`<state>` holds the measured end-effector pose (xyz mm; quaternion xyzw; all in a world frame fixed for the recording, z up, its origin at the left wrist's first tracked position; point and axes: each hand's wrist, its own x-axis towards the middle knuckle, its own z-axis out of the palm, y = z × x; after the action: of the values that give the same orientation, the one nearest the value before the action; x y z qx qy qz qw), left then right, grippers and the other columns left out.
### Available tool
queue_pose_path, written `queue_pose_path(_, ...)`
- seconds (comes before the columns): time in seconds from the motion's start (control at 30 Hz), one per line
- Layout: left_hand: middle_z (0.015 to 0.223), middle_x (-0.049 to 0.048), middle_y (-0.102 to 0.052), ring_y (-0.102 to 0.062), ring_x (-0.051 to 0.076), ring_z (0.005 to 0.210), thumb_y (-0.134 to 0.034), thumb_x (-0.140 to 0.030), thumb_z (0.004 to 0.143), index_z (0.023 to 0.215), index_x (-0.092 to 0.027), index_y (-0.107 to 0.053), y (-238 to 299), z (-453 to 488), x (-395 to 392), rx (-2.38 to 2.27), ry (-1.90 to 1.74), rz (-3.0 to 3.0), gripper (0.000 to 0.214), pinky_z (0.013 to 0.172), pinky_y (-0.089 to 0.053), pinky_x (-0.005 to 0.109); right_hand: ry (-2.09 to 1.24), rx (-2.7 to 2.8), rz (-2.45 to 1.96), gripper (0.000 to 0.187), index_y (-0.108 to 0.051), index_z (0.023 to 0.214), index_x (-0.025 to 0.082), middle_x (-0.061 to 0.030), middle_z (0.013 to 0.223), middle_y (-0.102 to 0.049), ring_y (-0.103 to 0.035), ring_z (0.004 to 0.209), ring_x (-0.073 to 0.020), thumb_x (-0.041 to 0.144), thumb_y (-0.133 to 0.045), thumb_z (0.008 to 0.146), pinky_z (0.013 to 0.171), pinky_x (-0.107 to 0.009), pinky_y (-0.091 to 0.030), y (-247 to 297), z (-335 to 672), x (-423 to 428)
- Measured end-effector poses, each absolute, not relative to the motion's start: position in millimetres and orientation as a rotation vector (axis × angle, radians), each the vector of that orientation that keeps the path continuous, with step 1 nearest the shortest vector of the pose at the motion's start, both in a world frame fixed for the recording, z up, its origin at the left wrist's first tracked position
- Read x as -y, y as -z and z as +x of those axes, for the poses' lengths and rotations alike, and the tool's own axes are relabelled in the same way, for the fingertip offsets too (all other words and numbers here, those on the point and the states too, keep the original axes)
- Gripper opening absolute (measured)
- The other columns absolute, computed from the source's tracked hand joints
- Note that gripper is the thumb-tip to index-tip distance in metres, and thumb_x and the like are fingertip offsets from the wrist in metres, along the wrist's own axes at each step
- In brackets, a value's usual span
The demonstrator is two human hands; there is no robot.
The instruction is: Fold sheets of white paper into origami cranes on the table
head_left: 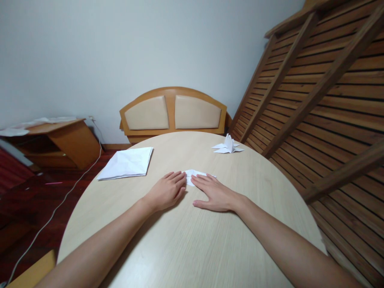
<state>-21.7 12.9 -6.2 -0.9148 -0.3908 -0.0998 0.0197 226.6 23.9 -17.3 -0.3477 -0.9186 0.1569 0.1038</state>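
Observation:
A small folded piece of white paper (189, 179) lies flat on the round table (198, 248), partly covered by both hands. My left hand (169, 190) rests on its left end, fingers stretched and side by side. Across its right part lies my right hand (214, 194), palm down with the fingers out and the thumb apart on the tabletop. Neither hand is wrapped around anything. How the paper is folded under the fingers is hidden.
Folded white paper cranes (228, 145) stand at the table's back right. A stack of white paper sheets (127, 163) lies at the left. Beyond are a headboard (172, 110), a wooden slatted frame (318, 92) at right, a low cabinet (73, 144) and a white cable (60, 204) at left.

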Motion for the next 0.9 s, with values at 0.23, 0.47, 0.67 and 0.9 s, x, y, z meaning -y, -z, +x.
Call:
queue_pose_path(0.23,0.157,0.0148,-0.039,-0.034,0.028,0.147,-0.038,-0.044,0.103,0.153,-0.014,-0.036,21.4,-12.8,-10.4,1.174,0.382,-2.989,0.058,0.120,-0.032,0.047,-0.483,2.676,-0.934,0.086,-0.027,0.158,0.023,-0.0124,0.163,-0.027,-0.021,0.152,-0.0320,0.065,-0.058,0.089,0.124,-0.054,-0.015,22.5,231.8,-26.0)
queue_pose_path(0.47,0.152,0.0158,-0.047,-0.042,0.029,0.143,-0.040,-0.045,0.102,0.148,-0.015,-0.045,14.7,-13.4,-9.9,1.150,0.393,-2.994,0.055,0.118,-0.034,0.049,-0.386,2.689,-0.925,0.066,-0.050,0.147,0.020,-0.0143,0.153,-0.047,-0.039,0.144,-0.0332,0.058,-0.057,0.093,0.119,-0.053,-0.026,9.5,238.4,-29.1)
queue_pose_path(0.67,0.138,0.0137,-0.060,-0.045,0.029,0.140,-0.048,-0.040,0.100,0.130,-0.016,-0.060,5.4,-9.4,-5.9,0.998,0.440,-3.071,0.040,0.117,-0.037,0.046,-0.237,2.478,-1.018,0.016,-0.073,0.098,0.020,-0.0073,0.099,-0.075,-0.068,0.097,-0.0227,0.026,-0.058,0.096,0.089,-0.038,-0.049,4.3,235.9,-36.8)
queue_pose_path(0.9,0.144,0.0164,-0.054,-0.055,0.029,0.130,-0.048,-0.038,0.099,0.124,-0.017,-0.058,4.0,-9.5,-2.8,0.957,0.437,-3.143,0.034,0.111,-0.045,0.044,-0.285,2.388,-1.021,0.028,-0.067,0.121,0.020,-0.0113,0.124,-0.069,-0.061,0.118,-0.0263,0.029,-0.060,0.096,0.101,-0.045,-0.047,24.1,236.3,-42.2)
